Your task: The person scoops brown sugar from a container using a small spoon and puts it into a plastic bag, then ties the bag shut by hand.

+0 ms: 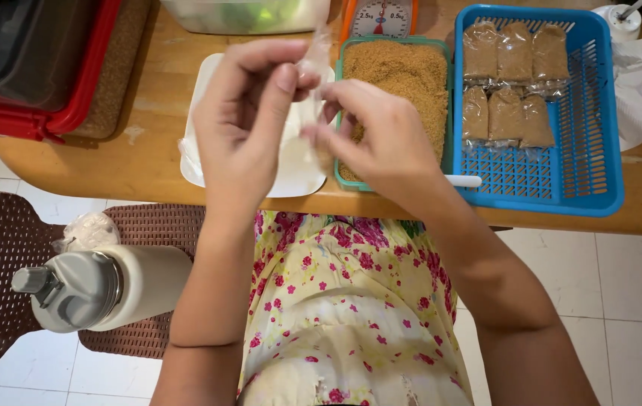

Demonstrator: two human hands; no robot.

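Note:
My left hand [242, 124] and my right hand [377, 135] both pinch a small clear plastic bag [315, 64], held up between them over the table's front edge. The bag looks empty. Under the hands lies a white tray [202, 98]. Right behind my right hand stands a green tray [396, 75] full of brown granules. To the right, a blue plastic basket [584, 150] holds several filled, sealed packets of the brown granules [505, 83].
A kitchen scale [379, 16] stands behind the green tray. A red-rimmed box [35, 68] sits at the left, a clear container [246, 15] at the back. A grey-lidded white bottle [103, 286] lies on a brown mat. White plastic bags [637, 98] lie at the right.

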